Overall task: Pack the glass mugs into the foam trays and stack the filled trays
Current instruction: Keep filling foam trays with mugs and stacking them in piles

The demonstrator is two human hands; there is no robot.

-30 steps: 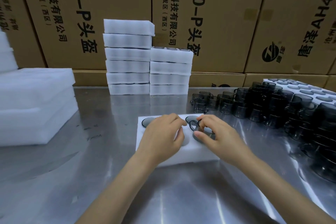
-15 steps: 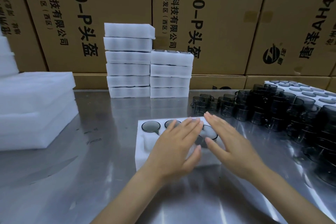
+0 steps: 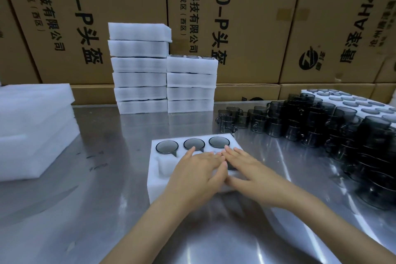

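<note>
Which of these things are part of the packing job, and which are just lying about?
Job: foam tray, glass mugs, stacked trays, left hand, right hand.
Lying about: cardboard boxes, foam slabs.

Your tray: white foam, matt, soft-grained. Mugs seated in it: smoked grey glass, glossy. Loose mugs at your right: same dark see-through glass. Table: brushed metal, shiny, scuffed. Far stacks: matt white foam. Boxes behind: brown cardboard, matt, black print.
</note>
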